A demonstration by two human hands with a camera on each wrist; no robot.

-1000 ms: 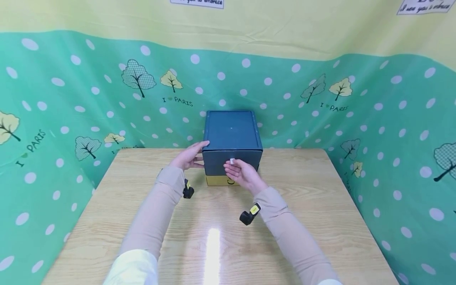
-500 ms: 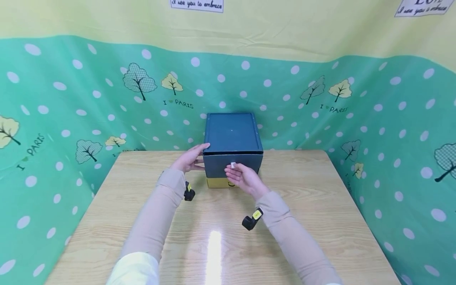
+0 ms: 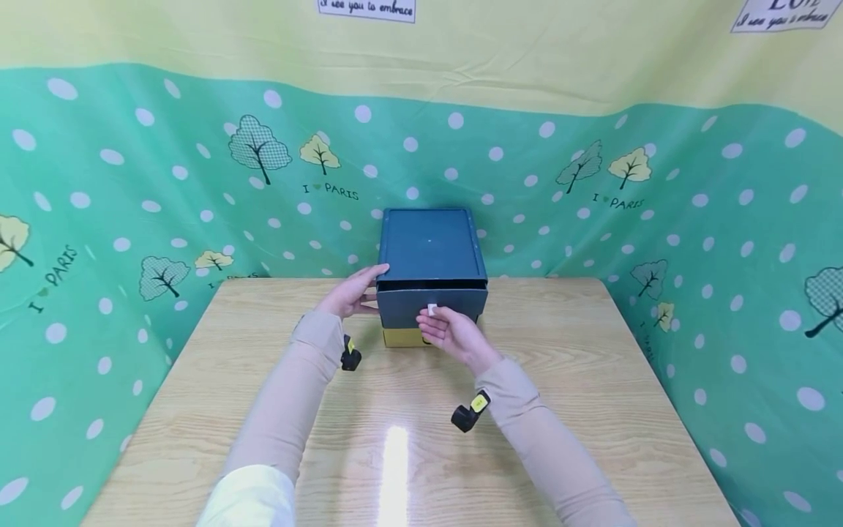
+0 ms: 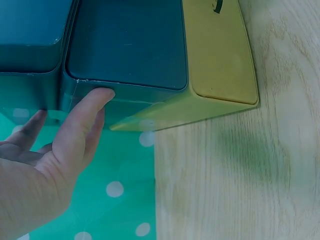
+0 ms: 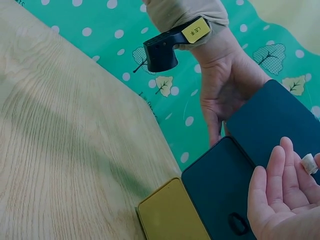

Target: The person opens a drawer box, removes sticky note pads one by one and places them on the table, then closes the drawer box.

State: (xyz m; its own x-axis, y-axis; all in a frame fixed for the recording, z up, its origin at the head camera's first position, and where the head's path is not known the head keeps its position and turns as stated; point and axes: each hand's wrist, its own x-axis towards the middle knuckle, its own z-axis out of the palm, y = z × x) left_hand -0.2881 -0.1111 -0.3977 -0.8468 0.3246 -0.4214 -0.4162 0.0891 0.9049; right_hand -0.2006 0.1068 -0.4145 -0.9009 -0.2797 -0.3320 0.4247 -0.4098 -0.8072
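A dark blue drawer box (image 3: 428,241) stands at the back of the table, with a yellow drawer (image 3: 400,337) at its bottom. My right hand (image 3: 454,333) pinches a small white pull (image 3: 431,309) on the top drawer front (image 3: 398,307). That drawer stands slightly out, with a dark gap under the lid. In the right wrist view, the white knob-like pull (image 5: 310,163) sits at the fingertips of my right hand (image 5: 282,195). My left hand (image 3: 349,294) rests on the box's left side with extended fingers, touching its blue wall in the left wrist view (image 4: 75,135).
A middle blue drawer with a black ring handle (image 5: 238,223) shows in the right wrist view. Green dotted cloth (image 3: 316,241) hangs behind and at both sides of the wooden table (image 3: 560,366). Wrist cameras (image 3: 466,417) hang below both forearms.
The top drawer has slid a little toward me, and the gap beneath the lid has widened. My right hand has drawn back slightly with the pull. My left hand stays on the box.
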